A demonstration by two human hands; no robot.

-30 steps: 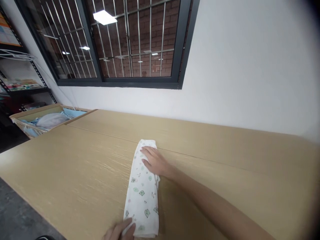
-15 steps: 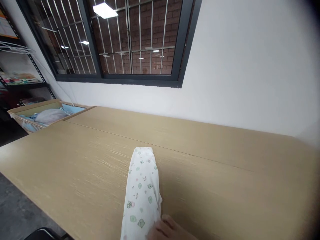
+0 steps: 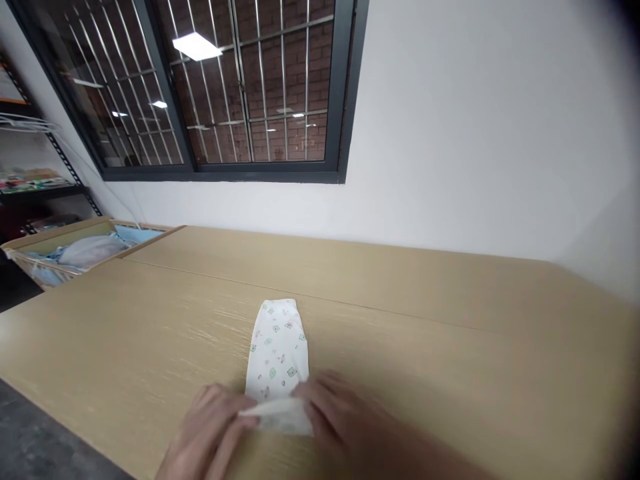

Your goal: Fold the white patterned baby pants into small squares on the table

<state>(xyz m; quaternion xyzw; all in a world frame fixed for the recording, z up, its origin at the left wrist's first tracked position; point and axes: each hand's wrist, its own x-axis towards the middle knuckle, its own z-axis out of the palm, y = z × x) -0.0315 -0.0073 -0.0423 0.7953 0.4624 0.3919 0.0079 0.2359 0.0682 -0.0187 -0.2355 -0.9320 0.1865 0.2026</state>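
Note:
A narrow white piece of cloth (image 3: 279, 347), printed with small green and pink motifs, lies lengthwise on the table; I cannot tell what kind of garment or cloth it is. Its near end is turned up and folded back toward the far end. My left hand (image 3: 207, 427) is closed on the left corner of this folded end, thumb below and fingers above. On the right corner, my right hand (image 3: 333, 413) grips the cloth too, blurred by motion. Parts of the fold are hidden under the fingers.
The wide wooden table (image 3: 425, 373) has a seam running across it, and a white wall (image 3: 450, 133) stands behind. At the far left is a wooden crib (image 3: 95, 260) with blue and grey bedding. Shelves (image 3: 40, 193) stand beyond it, and a barred window (image 3: 250, 93) is above.
My left hand has come into view and taken the cloth's left corner. The near end has been lifted and folded away from me. The camera view has tilted up slightly.

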